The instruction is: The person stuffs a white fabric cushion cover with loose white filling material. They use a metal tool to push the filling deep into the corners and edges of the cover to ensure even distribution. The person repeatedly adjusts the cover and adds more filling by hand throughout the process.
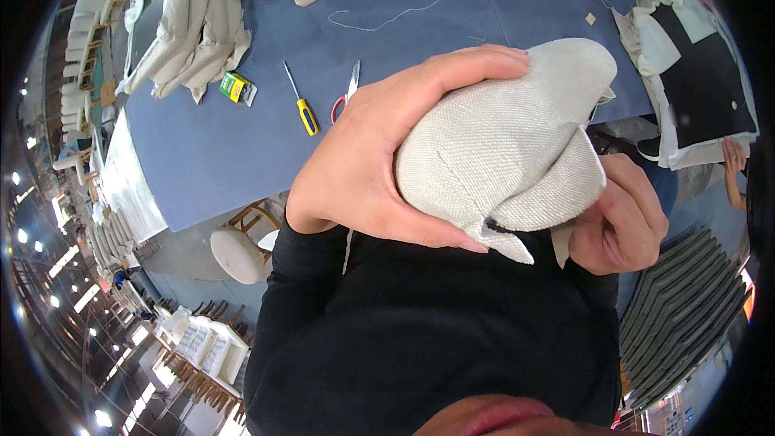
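1. Grey woven fabric, a padded cover [504, 133], sits close under my face, held up off the blue table [210, 137] between both my hands.
2. My left hand [363, 153] is wrapped round its left side, thumb underneath and fingers curled over the top.
3. My right hand [617, 218] pinches the lower right corner, fingers closed on a fold there.
4. A small dark tag pokes out at the bottom seam, beside my left thumb.
5. Out on the table lie a yellow-handled screwdriver [300, 101] and red-handled scissors [345, 95], just beside each other.
6. A small green and yellow box [236, 86] lies near folded pale cloth [190, 24] at the table's far left corner.
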`<state>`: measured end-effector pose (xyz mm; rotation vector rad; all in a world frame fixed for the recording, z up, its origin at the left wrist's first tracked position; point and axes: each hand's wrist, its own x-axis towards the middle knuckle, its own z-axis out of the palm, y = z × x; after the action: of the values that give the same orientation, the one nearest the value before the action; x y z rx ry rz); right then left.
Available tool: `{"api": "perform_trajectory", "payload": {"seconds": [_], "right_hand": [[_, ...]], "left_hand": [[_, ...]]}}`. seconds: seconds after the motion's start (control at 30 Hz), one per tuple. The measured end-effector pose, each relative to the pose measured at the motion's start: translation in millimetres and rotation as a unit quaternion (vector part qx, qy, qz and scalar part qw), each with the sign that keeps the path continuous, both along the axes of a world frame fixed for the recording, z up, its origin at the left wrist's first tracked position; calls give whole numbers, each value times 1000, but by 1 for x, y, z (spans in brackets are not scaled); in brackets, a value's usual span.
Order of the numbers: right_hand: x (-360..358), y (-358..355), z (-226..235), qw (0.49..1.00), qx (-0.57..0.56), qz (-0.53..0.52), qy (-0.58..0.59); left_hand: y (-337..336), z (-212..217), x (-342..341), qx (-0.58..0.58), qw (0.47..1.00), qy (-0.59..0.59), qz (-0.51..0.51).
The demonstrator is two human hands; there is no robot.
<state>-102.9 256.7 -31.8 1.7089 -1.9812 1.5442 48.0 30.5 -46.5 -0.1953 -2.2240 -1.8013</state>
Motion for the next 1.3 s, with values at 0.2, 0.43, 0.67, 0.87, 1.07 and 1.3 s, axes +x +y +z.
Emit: {"api": "perform_trajectory", "payload": {"seconds": [0.2, 0.43, 0.67, 0.87, 1.07, 1.3], "right_hand": [[-4, 3, 11, 998, 2, 50, 24], [-10, 13, 13, 998, 30, 51, 12], [-10, 14, 16, 998, 19, 52, -7], [-9, 16, 13, 999, 1, 46, -11], [-31, 39, 2, 989, 135, 27, -58], [-14, 50, -41, 965, -59, -53, -252]], "left_hand": [[8, 4, 1, -2, 1000, -6, 10], [9, 1, 1, -12, 1000, -12, 9], [13, 3, -2, 4, 1000, -10, 1], [14, 5, -5, -15, 1000, -14, -14], [16, 11, -5, 0, 999, -30, -38], [7, 1, -45, 43, 965, 160, -204]]}}
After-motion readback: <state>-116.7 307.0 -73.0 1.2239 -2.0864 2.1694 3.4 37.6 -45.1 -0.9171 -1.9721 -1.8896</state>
